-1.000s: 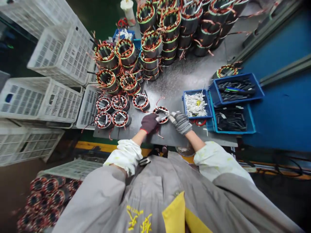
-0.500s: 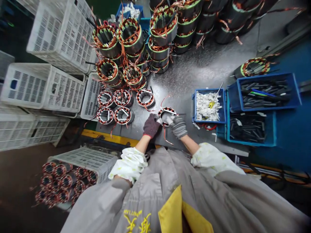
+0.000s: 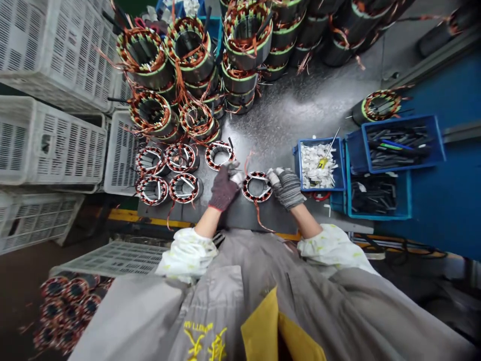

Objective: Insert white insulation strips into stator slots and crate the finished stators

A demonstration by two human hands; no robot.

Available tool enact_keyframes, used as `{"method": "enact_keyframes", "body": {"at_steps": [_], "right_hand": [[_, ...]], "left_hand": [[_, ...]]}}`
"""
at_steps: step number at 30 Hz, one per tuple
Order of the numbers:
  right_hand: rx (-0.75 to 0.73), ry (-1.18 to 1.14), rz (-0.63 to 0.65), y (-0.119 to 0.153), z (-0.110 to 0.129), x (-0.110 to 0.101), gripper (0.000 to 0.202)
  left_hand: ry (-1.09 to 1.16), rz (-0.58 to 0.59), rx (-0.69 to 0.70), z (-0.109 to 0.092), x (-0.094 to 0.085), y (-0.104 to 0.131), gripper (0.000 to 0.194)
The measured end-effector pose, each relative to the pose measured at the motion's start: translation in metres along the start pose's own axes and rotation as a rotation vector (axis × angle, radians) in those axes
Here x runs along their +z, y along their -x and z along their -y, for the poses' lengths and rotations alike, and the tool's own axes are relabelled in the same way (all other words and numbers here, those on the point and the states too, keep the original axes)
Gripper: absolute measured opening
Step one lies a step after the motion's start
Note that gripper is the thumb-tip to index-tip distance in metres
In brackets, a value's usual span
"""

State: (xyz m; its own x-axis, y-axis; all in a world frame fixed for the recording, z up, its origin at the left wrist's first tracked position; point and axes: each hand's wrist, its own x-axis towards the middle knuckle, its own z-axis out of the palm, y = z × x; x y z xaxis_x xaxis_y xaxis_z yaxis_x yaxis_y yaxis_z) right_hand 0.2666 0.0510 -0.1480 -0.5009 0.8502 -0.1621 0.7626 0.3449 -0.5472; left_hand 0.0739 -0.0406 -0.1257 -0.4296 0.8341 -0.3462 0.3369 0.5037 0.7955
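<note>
A small motor stator (image 3: 257,198) with copper windings and white strips across its top lies between my hands, a copper lead trailing toward me. My left hand (image 3: 224,188), in a dark purple glove, has its fingers stretched out at the near rim of another small stator (image 3: 210,161); whether they touch it is unclear. My right hand (image 3: 288,189), in a grey striped glove with white-wrapped fingertips, is open just right of the middle stator. Several more small stators (image 3: 183,188) stand in a group to the left.
Stacks of larger stators (image 3: 246,42) fill the back. At right, a blue bin (image 3: 341,173) holds white pieces and a yellow-handled tool; more blue bins (image 3: 402,198) contain black tubes. White crates (image 3: 75,145) are stacked at left; one lower left (image 3: 120,258) contains stators.
Both hands have come off the middle stator and moved apart, the left toward the neighbouring stator, the right toward the bin side. The camera view has shifted slightly.
</note>
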Motion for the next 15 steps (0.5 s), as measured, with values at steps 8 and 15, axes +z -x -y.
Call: {"method": "enact_keyframes", "body": {"at_steps": [8, 15], "right_hand": [[-0.182, 0.026, 0.181, -0.02, 0.028, 0.033, 0.03], [0.179, -0.458, -0.207, -0.025, -0.01, 0.009, 0.043]], "left_hand": [[-0.338, 0.135, -0.284, 0.021, 0.013, 0.006, 0.053], [-0.4, 0.124, -0.184, 0.014, 0.007, 0.021, 0.054]]}}
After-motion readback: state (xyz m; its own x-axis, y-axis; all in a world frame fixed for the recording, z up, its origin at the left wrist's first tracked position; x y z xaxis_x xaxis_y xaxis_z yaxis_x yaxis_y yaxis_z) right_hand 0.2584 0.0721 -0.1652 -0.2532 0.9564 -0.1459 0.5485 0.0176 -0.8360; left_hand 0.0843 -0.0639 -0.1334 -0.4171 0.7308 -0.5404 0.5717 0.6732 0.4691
